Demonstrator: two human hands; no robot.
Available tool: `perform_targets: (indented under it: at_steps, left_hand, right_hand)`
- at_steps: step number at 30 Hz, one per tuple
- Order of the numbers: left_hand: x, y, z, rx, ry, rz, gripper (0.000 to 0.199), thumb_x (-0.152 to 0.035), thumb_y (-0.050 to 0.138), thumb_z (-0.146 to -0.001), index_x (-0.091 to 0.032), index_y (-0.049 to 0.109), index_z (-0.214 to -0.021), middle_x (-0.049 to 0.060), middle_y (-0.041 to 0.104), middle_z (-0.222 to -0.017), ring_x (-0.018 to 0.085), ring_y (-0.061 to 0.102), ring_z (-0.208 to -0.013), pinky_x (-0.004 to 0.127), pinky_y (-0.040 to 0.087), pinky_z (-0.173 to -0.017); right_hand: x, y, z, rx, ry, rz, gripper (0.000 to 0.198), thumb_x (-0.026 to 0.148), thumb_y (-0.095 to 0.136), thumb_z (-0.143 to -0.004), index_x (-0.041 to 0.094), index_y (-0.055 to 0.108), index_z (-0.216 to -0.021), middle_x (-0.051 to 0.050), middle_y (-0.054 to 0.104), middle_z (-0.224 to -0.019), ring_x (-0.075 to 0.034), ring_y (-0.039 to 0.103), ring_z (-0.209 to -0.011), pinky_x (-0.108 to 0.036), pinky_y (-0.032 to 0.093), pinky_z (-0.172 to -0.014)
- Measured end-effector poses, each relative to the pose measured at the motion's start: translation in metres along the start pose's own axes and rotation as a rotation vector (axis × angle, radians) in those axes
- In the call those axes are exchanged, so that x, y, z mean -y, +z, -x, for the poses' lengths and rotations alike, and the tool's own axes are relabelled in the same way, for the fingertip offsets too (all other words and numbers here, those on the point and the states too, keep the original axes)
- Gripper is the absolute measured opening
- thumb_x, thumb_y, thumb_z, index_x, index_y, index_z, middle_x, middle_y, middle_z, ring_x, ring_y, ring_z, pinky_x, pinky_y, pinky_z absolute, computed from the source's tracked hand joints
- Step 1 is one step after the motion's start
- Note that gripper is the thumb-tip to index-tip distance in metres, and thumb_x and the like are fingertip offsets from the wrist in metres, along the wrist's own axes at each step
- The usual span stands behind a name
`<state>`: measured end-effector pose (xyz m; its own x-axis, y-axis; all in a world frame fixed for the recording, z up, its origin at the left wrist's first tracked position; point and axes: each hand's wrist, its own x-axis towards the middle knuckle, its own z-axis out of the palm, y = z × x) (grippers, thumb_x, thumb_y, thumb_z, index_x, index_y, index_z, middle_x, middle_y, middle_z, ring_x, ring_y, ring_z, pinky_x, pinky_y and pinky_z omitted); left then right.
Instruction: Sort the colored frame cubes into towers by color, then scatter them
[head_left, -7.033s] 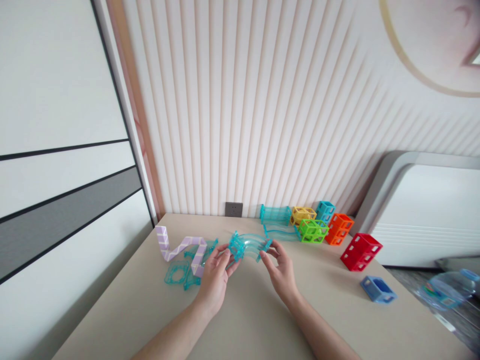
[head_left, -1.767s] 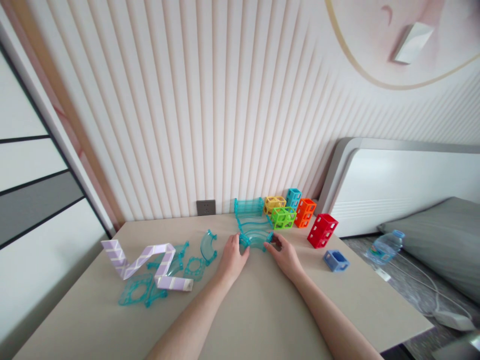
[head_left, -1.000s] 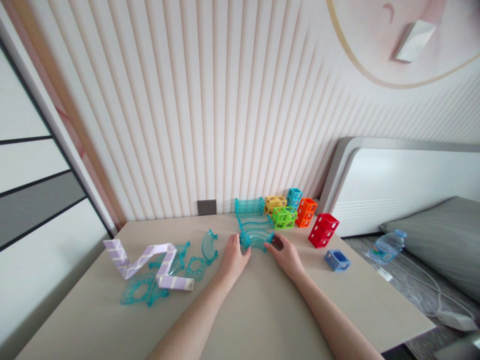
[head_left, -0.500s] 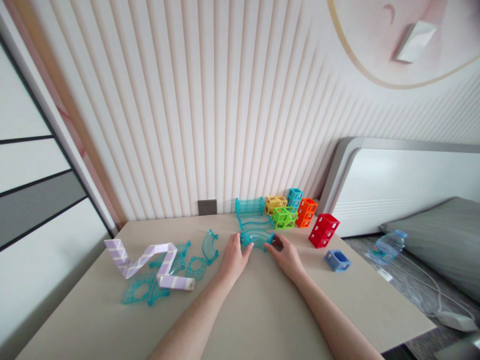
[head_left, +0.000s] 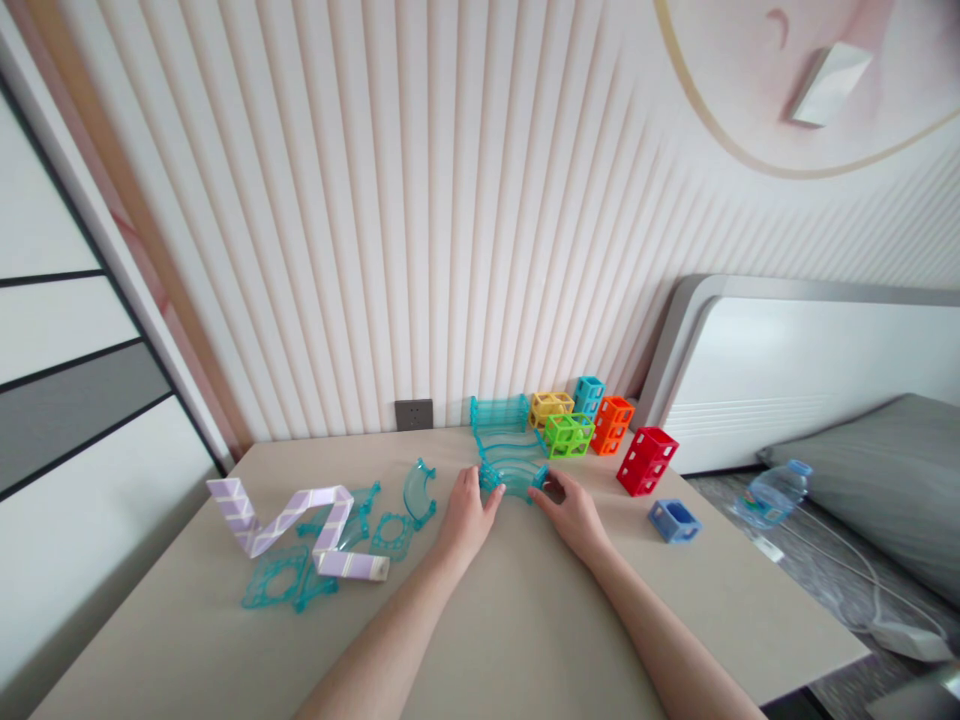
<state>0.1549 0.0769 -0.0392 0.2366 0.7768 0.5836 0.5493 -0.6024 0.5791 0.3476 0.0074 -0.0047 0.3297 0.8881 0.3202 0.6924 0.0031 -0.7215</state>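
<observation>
A curved, see-through teal toy track piece (head_left: 516, 478) lies on the table between my hands. My left hand (head_left: 469, 505) grips its left end, with thumb and fingers closed on it. At the right end, my right hand (head_left: 568, 508) pinches the same piece between thumb and fingers. Just behind it, more teal track (head_left: 510, 440) runs back to an upright ribbed teal piece (head_left: 499, 412) by the wall. Whether the held piece is joined to that track I cannot tell.
Hollow blocks stand to the right: yellow (head_left: 551, 406), green (head_left: 568, 436), teal (head_left: 589, 396), orange (head_left: 613, 425), red (head_left: 648, 461) and blue (head_left: 675, 521). On the left, a purple-and-white folding snake toy (head_left: 330, 500) lies over loose teal pieces (head_left: 274, 578). A curved teal piece (head_left: 418, 493) stands near my left hand.
</observation>
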Motion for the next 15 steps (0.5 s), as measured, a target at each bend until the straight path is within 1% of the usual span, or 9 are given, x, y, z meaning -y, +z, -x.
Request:
perform_targets:
  at_steps: [2,6,11,15]
  left_hand:
    - [0.0008,0.0006,0.0008,-0.001,-0.003,0.001,0.026,-0.033,0.063,-0.093,-0.016,0.057,-0.112,0.011,0.068,-0.1,0.028,0.071,-0.098,0.041,0.058,-0.086]
    - [0.0031,0.0028,0.003,0.001,-0.005,0.001,0.04,-0.031,0.07,-0.087,-0.016,0.054,-0.121,0.013,0.068,-0.109,0.029,0.069,-0.106,0.044,0.057,-0.092]
    - [0.0061,0.0051,0.0033,0.016,-0.023,-0.005,0.042,-0.021,0.074,-0.082,-0.016,0.055,-0.12,0.012,0.069,-0.108,0.03,0.07,-0.104,0.044,0.058,-0.092]
    - [0.0073,0.0054,0.0022,0.027,-0.035,-0.005,0.044,-0.018,0.074,-0.081,-0.016,0.055,-0.121,0.013,0.07,-0.111,0.03,0.071,-0.107,0.044,0.058,-0.093]
  right_hand:
    - [0.0002,-0.001,0.0009,0.01,-0.016,0.027,0.04,0.05,0.068,-0.079,0.018,0.072,-0.103,-0.01,0.075,-0.093,-0.028,0.071,-0.087,-0.038,0.055,-0.08]
    - [0.0006,-0.0021,0.0032,0.034,-0.035,0.085,0.033,0.048,0.07,-0.079,0.019,0.072,-0.096,-0.009,0.074,-0.094,-0.029,0.07,-0.089,-0.038,0.054,-0.082]
    - [0.0013,-0.0011,0.0052,0.049,-0.032,0.149,0.035,0.043,0.07,-0.081,0.018,0.071,-0.104,-0.013,0.072,-0.106,-0.031,0.068,-0.1,-0.04,0.052,-0.09]
    - [0.0019,-0.0005,0.0061,0.059,-0.03,0.184,0.037,0.042,0.07,-0.082,0.016,0.07,-0.108,-0.015,0.071,-0.111,-0.032,0.067,-0.105,-0.041,0.051,-0.094]
